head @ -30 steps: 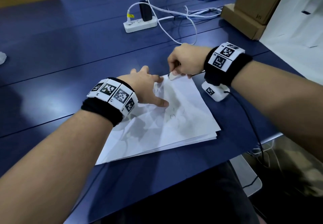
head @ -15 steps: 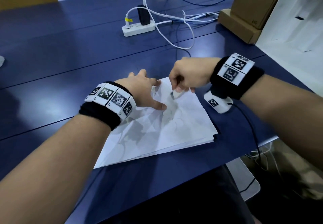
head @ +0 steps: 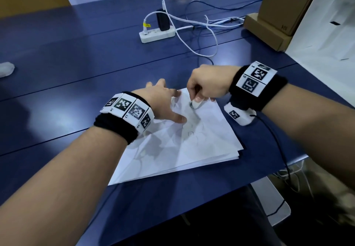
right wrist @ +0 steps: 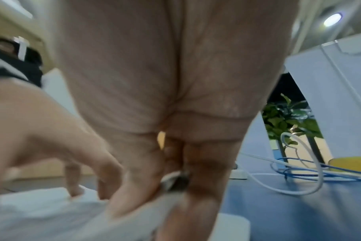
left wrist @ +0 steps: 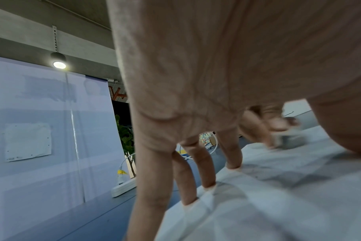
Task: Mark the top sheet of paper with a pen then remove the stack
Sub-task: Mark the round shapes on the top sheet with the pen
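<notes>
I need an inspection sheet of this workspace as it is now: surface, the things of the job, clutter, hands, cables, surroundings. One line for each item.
Surface: dark blue table, with seams running across it.
Job's things: stack of paper at the near edge, its sheets slightly fanned, faint marks on the top sheet; white pen, tip on the top sheet.
Clutter: white object at the far left edge, too cut off to identify.
Hands: left hand presses the paper with spread fingers; right hand grips the pen.
Cables: white power strip with a black adapter, white and blue cables trailing right.
Surroundings: cardboard boxes at far right, one labelled 55.
</notes>
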A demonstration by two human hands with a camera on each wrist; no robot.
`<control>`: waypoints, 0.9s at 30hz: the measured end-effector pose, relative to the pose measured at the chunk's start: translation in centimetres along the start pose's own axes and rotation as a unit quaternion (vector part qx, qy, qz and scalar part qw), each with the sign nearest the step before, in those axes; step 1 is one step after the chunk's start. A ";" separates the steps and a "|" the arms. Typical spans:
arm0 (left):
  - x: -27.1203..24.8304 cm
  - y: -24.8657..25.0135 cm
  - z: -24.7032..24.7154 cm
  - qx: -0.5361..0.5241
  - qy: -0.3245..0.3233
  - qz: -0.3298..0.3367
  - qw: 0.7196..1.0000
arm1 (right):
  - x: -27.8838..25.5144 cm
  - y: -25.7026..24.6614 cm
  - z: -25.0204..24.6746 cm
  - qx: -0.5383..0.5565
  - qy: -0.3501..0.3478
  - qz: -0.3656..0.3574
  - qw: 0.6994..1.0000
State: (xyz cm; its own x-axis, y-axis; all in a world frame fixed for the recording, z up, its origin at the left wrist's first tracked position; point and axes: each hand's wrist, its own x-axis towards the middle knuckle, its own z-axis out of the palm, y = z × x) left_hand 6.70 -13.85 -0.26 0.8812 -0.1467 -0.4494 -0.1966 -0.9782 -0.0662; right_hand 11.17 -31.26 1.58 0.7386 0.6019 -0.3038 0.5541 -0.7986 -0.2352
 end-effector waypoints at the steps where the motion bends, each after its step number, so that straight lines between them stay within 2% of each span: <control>1: 0.0 0.0 0.0 -0.002 0.000 0.001 1.000 | 0.5 0.0 -0.3 -0.006 0.033 0.006 0.999; 3: -0.1 0.0 0.0 -0.007 0.000 0.002 1.000 | 1.3 0.1 -0.7 -0.006 0.084 0.021 0.996; 5: 0.0 0.0 0.1 -0.007 0.003 0.003 1.000 | 1.5 0.1 -0.7 -0.011 0.089 0.023 0.996; 7: 0.1 -0.1 0.1 -0.007 0.003 0.004 1.000 | 0.8 0.1 -0.3 -0.005 0.052 0.009 0.999; 10: 0.2 -0.1 0.2 -0.008 0.006 0.006 1.000 | -0.3 -0.5 0.2 0.014 -0.044 -0.007 0.999; 11: 0.2 -0.1 0.2 -0.008 0.008 0.007 1.000 | -0.3 -0.7 0.1 0.012 -0.046 -0.009 0.999; 15: 0.1 -0.3 0.3 -0.013 0.007 0.005 1.000 | 1.6 -0.3 -0.8 -0.007 0.071 0.018 0.997; 17: 0.1 -0.3 0.4 -0.010 0.010 0.006 1.000 | 1.7 0.1 -0.9 0.004 0.081 0.026 0.996; 22: 0.1 -0.2 0.4 0.000 0.012 0.008 1.000 | -0.5 -0.6 0.2 0.014 -0.068 -0.013 0.998; 24: 0.1 -0.1 0.3 0.001 0.011 0.009 1.000 | -0.1 -0.6 0.0 0.004 -0.033 -0.008 0.999; 27: 0.0 -0.1 0.4 0.000 0.010 0.007 1.000 | 1.2 0.0 -0.6 -0.047 0.085 0.011 0.995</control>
State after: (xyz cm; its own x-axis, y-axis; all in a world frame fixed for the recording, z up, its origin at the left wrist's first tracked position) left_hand 6.54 -13.68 -0.56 0.8868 -0.1639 -0.4321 -0.2097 -0.9759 -0.0601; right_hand 12.27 -30.53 1.77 0.8011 0.5804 -0.1463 0.5638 -0.8138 -0.1408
